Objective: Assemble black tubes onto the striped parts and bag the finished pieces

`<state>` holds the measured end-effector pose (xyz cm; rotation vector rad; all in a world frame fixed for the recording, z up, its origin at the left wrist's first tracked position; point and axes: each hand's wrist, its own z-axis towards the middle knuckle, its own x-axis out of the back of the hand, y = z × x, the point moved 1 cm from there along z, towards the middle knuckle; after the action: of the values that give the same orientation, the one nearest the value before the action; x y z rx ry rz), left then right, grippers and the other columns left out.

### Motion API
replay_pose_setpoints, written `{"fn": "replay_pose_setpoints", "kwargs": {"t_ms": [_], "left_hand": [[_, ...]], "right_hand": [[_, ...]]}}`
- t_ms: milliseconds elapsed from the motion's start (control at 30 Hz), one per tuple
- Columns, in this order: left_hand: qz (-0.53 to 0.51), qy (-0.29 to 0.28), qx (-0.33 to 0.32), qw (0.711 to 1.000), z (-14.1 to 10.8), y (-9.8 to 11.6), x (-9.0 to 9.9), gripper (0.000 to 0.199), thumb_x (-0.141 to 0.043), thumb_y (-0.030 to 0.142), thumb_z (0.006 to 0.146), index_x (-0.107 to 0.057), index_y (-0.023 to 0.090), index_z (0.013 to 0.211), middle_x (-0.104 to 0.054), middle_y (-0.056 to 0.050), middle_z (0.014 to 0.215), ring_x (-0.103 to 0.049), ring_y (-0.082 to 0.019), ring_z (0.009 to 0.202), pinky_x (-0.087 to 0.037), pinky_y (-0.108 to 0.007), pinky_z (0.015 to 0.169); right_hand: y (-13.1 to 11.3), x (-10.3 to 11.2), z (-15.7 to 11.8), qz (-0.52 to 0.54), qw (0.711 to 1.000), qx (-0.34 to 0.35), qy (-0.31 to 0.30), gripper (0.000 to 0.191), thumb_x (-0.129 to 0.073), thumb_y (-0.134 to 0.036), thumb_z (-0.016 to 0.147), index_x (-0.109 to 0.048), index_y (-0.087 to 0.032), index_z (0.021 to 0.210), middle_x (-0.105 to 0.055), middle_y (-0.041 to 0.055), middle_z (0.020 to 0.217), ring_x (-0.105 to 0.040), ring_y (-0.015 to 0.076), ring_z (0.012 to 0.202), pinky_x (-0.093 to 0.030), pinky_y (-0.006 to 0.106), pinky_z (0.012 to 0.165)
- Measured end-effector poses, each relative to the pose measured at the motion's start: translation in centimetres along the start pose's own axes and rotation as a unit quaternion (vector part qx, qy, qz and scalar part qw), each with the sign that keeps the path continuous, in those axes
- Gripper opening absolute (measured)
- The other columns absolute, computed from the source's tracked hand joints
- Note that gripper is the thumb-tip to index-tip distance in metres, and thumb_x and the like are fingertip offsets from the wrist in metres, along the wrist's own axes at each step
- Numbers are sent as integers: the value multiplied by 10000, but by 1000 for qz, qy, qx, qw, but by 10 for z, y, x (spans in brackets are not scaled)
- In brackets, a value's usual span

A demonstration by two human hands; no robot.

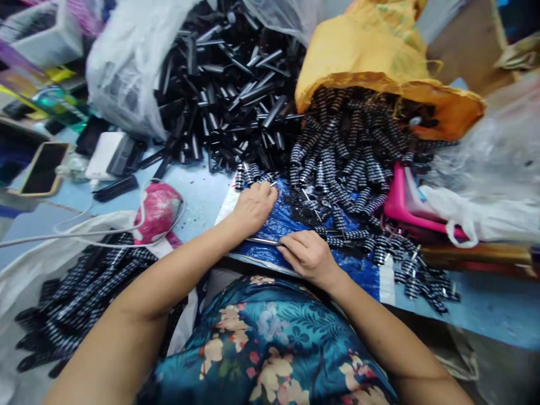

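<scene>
My left hand (254,207) is closed over the blue plastic sheet (270,256), beside a few ribbed black pieces (247,174); a thin bright tip shows at its fingers, but what it holds is too small to name. Lower and to the right, my right hand (307,254) grips the end of a thin metal rod (264,241), which points left across the sheet near the table's front edge. A large heap of ribbed black pieces with pale stripes (337,157) lies beyond and to the right of my right hand.
Smooth black tubes (253,95) spill from a clear bag (126,67) at the back. An orange sack (354,50) and a pink tray (399,199) stand right. On the left are a phone (44,167), a pink bundle (158,212), cables and a white sack of striped black pieces (88,287).
</scene>
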<state>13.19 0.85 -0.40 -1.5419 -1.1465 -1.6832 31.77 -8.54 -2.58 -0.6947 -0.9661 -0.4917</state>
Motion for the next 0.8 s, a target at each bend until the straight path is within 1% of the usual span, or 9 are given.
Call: {"fn": "replay_pose_setpoints", "kwargs": {"t_ms": [167,233,367,500,567,600,667,733,800], "left_hand": [[77,-7,-26,997,8,-9,-12,381,-381,113,976,-561,180,1305,-602,-150,1130,-558,-277,1012,-422,-376,779],[85,-5,-40,996,7,-8,-15,347,-380,131,982,-596,175,1250,-621,-150,1082,-563,-279,983,-417,-384,774],[43,-3,-40,998,4,-3,-21,283,-413,124,968,-648,177,1115,-651,-136,974,-573,-277,932,-411,-388,776],[-152,76,31,985,-9,-7,-17,170,-524,184,937,-664,174,1033,-650,-118,915,-584,-259,898,-422,-377,796],[-336,143,96,926,-16,-8,-9,157,-601,269,915,-653,190,1040,-644,-84,875,-589,-223,843,-438,-345,775],[-444,160,129,872,-20,-6,-5,202,-626,312,905,-641,201,1074,-640,-62,851,-591,-201,797,-448,-323,740],[-645,133,181,731,-25,3,0,298,-641,398,894,-610,220,1130,-632,-27,816,-585,-159,690,-449,-280,631],[-766,57,211,604,-28,18,1,348,-649,472,878,-605,214,1107,-626,-12,798,-557,-123,584,-397,-238,503],[-804,0,217,554,-32,34,-1,364,-691,496,843,-622,189,1026,-625,-4,773,-503,-84,498,-307,-204,420]], "right_hand": [[57,35,-19,-52,982,-144,111,189,-541,-234,983,-682,-207,1105,-765,62,984,-700,191,853,-528,336,811],[79,40,-11,-111,979,-155,74,208,-520,-234,987,-685,-194,1108,-756,84,1049,-684,216,916,-508,357,850],[102,37,15,-163,981,-92,-55,223,-534,-185,961,-679,-179,1130,-744,95,1010,-632,234,910,-471,367,826],[108,35,22,-149,981,-74,-97,242,-567,-164,936,-683,-164,1148,-725,101,941,-615,236,877,-478,376,823],[106,39,19,-96,990,-94,-52,238,-554,-193,952,-692,-181,1145,-708,106,1000,-625,227,901,-500,380,835],[103,40,18,-53,992,-117,-9,226,-558,-223,958,-698,-199,1133,-698,103,1034,-634,223,918,-514,382,840],[92,40,17,84,973,-190,99,186,-583,-308,956,-697,-233,1083,-690,80,1034,-663,208,900,-552,379,812],[74,32,19,282,901,-281,171,176,-631,-400,927,-666,-248,1009,-698,42,950,-695,189,817,-586,360,732],[53,17,22,470,787,-359,175,244,-692,-475,873,-621,-250,936,-712,13,885,-711,175,743,-599,333,663]]}}
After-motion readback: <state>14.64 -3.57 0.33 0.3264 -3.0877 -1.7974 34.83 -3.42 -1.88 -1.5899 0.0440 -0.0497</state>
